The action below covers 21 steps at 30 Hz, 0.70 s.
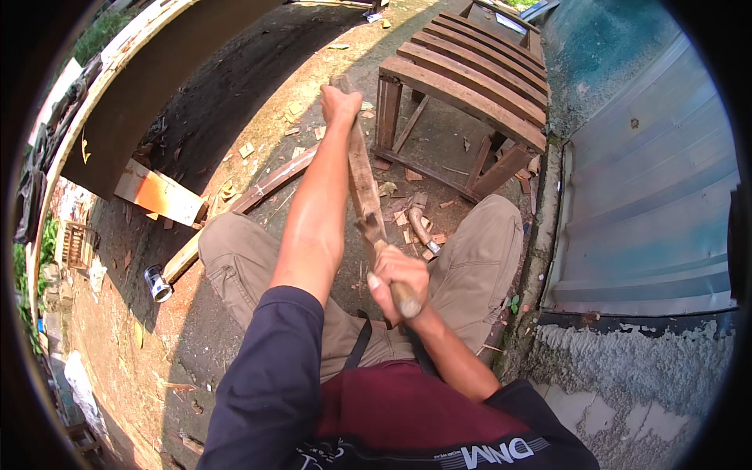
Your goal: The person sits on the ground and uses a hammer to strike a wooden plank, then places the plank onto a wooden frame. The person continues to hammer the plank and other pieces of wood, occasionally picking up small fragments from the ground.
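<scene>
My left hand (pixel 338 103) is stretched forward and closed around the far end of a long wooden stick (pixel 362 172), which runs back toward me between my knees. My right hand (pixel 398 279) grips the wooden handle of a bladed tool (pixel 405 298). The tool's dark blade (pixel 370 228) rests against the stick's near part. I sit with both legs in khaki trousers spread apart on the dirt ground. Wood chips (pixel 409 217) lie scattered under the stick.
A slatted wooden bench (pixel 470 74) stands ahead to the right. A corrugated metal sheet (pixel 650 196) leans on the right over a rough concrete edge. A plank (pixel 159 193) and a long board (pixel 258 192) lie at left, with a small can (pixel 157 283) beside my left knee.
</scene>
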### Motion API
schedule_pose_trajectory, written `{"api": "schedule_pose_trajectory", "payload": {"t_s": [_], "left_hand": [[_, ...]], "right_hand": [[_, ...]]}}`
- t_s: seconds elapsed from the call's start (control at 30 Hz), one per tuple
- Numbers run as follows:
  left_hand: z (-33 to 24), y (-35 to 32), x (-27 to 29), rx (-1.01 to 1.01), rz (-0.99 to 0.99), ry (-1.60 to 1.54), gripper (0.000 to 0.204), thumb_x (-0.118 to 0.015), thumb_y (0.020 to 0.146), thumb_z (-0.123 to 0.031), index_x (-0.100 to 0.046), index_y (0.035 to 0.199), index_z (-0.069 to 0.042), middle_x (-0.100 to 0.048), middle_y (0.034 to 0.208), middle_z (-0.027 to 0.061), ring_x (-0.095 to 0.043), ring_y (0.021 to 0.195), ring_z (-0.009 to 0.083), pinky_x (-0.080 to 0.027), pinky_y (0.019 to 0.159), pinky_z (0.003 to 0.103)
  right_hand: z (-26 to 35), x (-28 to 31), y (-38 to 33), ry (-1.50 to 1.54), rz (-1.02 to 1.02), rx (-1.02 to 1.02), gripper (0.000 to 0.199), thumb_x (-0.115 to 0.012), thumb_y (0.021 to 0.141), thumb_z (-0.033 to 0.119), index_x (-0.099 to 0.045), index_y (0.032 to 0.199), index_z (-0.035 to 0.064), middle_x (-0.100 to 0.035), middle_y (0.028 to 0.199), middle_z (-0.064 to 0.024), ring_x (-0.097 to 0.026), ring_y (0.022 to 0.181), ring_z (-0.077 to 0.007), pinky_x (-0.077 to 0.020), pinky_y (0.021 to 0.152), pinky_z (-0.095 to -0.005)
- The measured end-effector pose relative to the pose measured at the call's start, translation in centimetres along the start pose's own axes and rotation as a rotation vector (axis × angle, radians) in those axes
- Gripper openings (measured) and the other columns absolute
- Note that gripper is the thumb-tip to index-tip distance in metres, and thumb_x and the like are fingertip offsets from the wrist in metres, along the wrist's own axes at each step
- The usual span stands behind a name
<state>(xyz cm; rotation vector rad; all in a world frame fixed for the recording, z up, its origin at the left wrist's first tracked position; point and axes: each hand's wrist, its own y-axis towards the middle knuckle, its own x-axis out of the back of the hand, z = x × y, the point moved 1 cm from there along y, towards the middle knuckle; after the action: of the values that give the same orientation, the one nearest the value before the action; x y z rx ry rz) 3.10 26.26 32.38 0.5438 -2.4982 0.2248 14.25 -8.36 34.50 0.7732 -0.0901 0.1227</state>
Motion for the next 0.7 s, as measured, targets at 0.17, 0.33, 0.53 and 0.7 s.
{"api": "schedule_pose_trajectory", "payload": {"t_s": [0.17,0.33,0.53,0.7], "left_hand": [[6.2,1.7,1.1,-0.106,-0.115,-0.002,0.074,-0.075,0.074,-0.021,-0.041,0.132,0.008,-0.062,0.122,0.0323,-0.062,0.116,0.0429,-0.048,0.101,0.045],[9.9,0.5,2.9,-0.148,-0.161,-0.203,0.077,-0.075,0.074,-0.019,-0.039,0.137,0.008,-0.059,0.126,0.0315,-0.061,0.118,0.0407,-0.045,0.105,0.042],[11.7,-0.3,5.0,-0.181,-0.141,-0.327,0.079,-0.078,0.072,-0.019,-0.041,0.138,0.007,-0.061,0.126,0.0276,-0.061,0.117,0.0368,-0.045,0.104,0.040],[12.6,-0.5,6.4,-0.223,-0.125,-0.418,0.074,-0.077,0.071,-0.018,-0.045,0.133,0.006,-0.064,0.117,0.0228,-0.064,0.108,0.0320,-0.048,0.098,0.039]], "right_hand": [[3.7,2.7,-5.1,0.438,-0.331,-0.448,0.026,-0.059,0.083,0.004,-0.046,0.060,0.0044,-0.049,0.053,-0.0049,-0.048,0.049,-0.0172,-0.0417,0.059,-0.0373],[2.1,3.8,-0.4,0.187,-0.276,-0.195,0.025,-0.058,0.081,0.009,-0.046,0.060,0.0033,-0.048,0.054,-0.0033,-0.045,0.049,-0.0166,-0.0387,0.060,-0.0351],[-0.6,3.3,-1.1,0.212,-0.370,-0.526,0.030,-0.057,0.092,0.008,-0.046,0.063,0.0052,-0.047,0.058,-0.0010,-0.041,0.052,-0.0095,-0.0330,0.051,-0.0267],[-3.4,2.7,-0.3,0.484,-0.565,-0.652,0.036,-0.062,0.094,0.008,-0.044,0.063,0.0106,-0.041,0.057,0.0037,-0.038,0.048,-0.0075,-0.0321,0.046,-0.0265]]}}
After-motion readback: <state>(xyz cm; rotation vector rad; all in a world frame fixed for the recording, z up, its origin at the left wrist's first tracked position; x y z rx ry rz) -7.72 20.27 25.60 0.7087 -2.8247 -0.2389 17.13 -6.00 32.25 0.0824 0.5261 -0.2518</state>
